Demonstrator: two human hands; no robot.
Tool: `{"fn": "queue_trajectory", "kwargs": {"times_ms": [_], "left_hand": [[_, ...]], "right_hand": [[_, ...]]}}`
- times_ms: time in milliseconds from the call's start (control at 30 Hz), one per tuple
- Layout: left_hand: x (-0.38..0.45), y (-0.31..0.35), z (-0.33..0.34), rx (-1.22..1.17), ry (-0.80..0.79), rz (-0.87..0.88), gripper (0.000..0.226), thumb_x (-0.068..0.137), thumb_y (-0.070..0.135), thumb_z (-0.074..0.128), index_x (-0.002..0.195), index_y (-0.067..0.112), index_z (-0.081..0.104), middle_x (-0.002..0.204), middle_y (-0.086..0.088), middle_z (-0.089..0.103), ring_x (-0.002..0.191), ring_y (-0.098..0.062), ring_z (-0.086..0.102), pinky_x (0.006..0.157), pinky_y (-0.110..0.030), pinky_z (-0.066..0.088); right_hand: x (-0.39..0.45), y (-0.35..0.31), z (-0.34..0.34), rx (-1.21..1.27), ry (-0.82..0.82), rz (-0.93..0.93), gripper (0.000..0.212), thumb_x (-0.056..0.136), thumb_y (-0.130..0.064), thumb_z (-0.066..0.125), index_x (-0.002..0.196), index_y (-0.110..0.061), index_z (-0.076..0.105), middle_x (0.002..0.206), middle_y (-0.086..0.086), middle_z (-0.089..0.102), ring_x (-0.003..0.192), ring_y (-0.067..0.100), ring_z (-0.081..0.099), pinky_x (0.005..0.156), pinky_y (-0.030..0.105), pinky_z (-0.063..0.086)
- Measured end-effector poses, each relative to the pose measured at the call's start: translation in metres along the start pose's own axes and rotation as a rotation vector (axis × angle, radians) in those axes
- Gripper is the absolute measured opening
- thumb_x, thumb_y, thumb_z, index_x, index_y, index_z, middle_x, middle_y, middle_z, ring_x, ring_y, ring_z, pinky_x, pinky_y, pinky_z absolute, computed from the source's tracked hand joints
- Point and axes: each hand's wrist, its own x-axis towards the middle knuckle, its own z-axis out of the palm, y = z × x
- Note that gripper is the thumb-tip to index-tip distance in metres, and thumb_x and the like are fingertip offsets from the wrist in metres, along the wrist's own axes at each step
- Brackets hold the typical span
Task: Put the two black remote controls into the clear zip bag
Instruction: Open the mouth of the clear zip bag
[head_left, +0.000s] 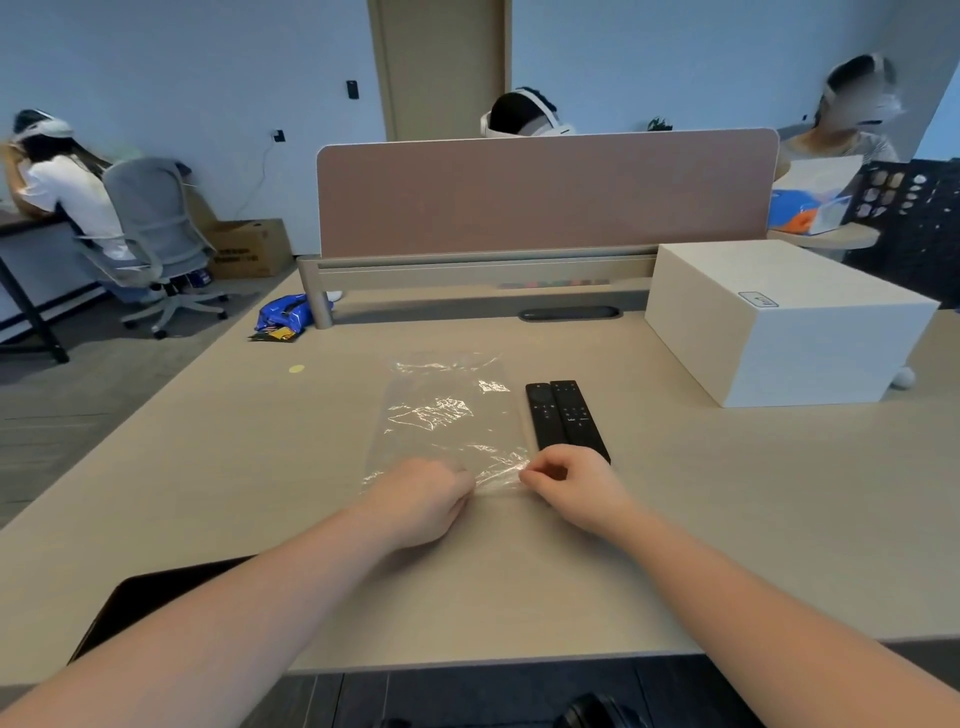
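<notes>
A clear zip bag (441, 415) lies flat and crinkled on the beige table (234, 467), its near edge toward me. My left hand (418, 499) pinches the bag's near edge at the middle. My right hand (569, 486) pinches the same edge at its right corner. Two black remote controls lie side by side just right of the bag, the left remote (543, 415) touching the right remote (576, 415). My right hand covers their near ends. Nothing shows inside the bag.
A large white box (779, 322) stands at the right back. A pink divider panel (545, 192) closes the far edge. A blue packet (283, 314) lies far left near a yellow dot (296, 369). A dark flat object (156, 597) sits at the near left edge. People sit beyond.
</notes>
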Motion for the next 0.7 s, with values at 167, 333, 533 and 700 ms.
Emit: {"fn": "queue_trajectory", "kwargs": {"times_ms": [167,333,533,700], "left_hand": [[0.004,-0.001,-0.001,-0.281,0.102,-0.175,0.018,0.095,0.022,0.041,0.095,0.015,0.058,0.101,-0.01,0.068,0.096,-0.033,0.059,0.074,-0.036,0.045],[0.012,0.01,-0.003,-0.469,0.221,-0.247,0.02,0.096,0.026,0.045,0.094,0.014,0.062,0.097,-0.009,0.071,0.092,-0.032,0.06,0.071,-0.033,0.044],[0.022,0.034,-0.001,-0.52,0.247,-0.238,0.017,0.092,0.016,0.047,0.096,0.013,0.063,0.097,-0.01,0.072,0.092,-0.033,0.061,0.075,-0.037,0.049],[0.027,0.034,0.001,-0.664,0.27,-0.286,0.013,0.089,0.015,0.055,0.092,0.012,0.067,0.094,-0.01,0.073,0.09,-0.031,0.063,0.079,-0.037,0.052]], "right_hand": [[-0.003,0.001,0.005,0.161,-0.035,0.102,0.019,0.084,-0.025,0.067,0.067,-0.017,0.067,0.064,-0.002,0.063,0.06,0.01,0.055,0.067,0.026,0.05],[0.0,-0.008,0.003,0.2,-0.102,0.197,0.032,0.085,-0.039,0.063,0.089,-0.009,0.072,0.089,0.002,0.075,0.06,0.008,0.058,0.054,0.019,0.043],[0.004,-0.01,0.008,0.295,-0.08,0.214,0.025,0.087,-0.035,0.063,0.075,-0.014,0.07,0.075,0.001,0.071,0.051,0.008,0.055,0.05,0.021,0.044],[0.008,-0.003,0.017,0.275,0.002,0.194,0.019,0.087,-0.026,0.063,0.071,-0.018,0.069,0.066,0.0,0.067,0.054,0.01,0.056,0.064,0.03,0.052]]}}
